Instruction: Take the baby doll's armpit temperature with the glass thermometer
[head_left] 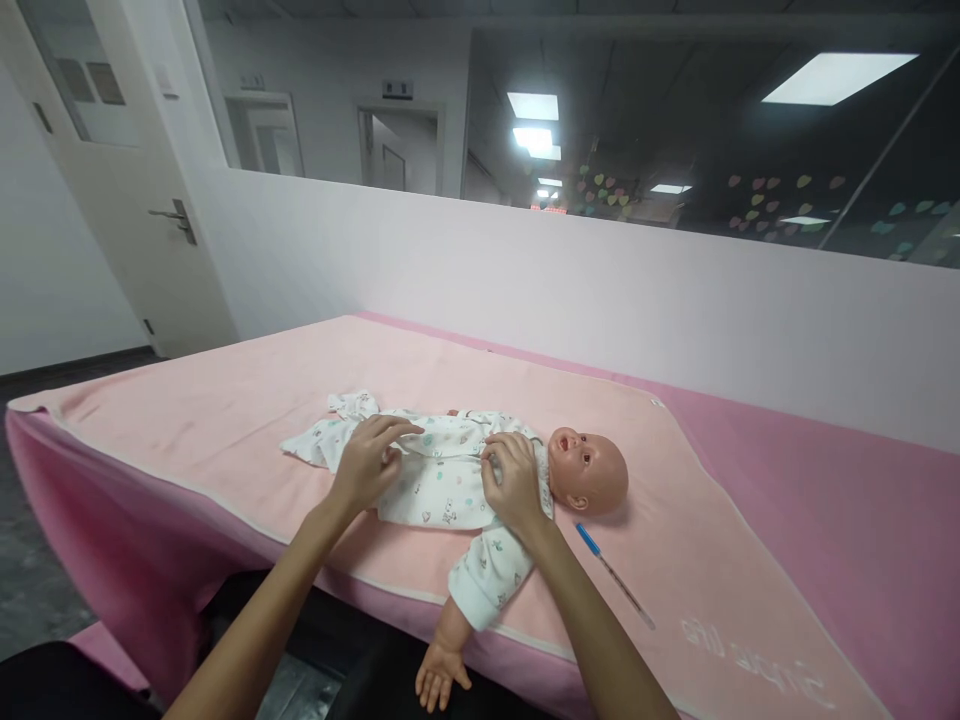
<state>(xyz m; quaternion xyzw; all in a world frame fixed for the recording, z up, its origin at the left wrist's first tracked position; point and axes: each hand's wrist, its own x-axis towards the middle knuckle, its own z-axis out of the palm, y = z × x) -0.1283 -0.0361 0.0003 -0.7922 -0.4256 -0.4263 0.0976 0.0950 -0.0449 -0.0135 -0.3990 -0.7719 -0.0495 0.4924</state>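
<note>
A baby doll point(592, 475) lies on its back with its head to the right. It wears a white printed baby shirt point(439, 495); its legs are covered by matching printed cloth point(319, 440). My left hand point(369, 462) is over the lower part of the shirt, fingers stretched out and thumb apart. At the chest, my right hand point(516, 482) has its fingers curled at the shirt's front edge, seemingly pinching the fabric; the fingertips are partly hidden. One doll arm point(446, 655) sticks out of its sleeve and hangs past the near edge.
Under the doll is a pale pink blanket point(225, 385) over a darker pink table cover point(847, 520). A blue-capped pen point(615, 575) lies near the doll's head. Behind stands a white wall point(600, 290) with a window above. A door point(127, 190) is at the left.
</note>
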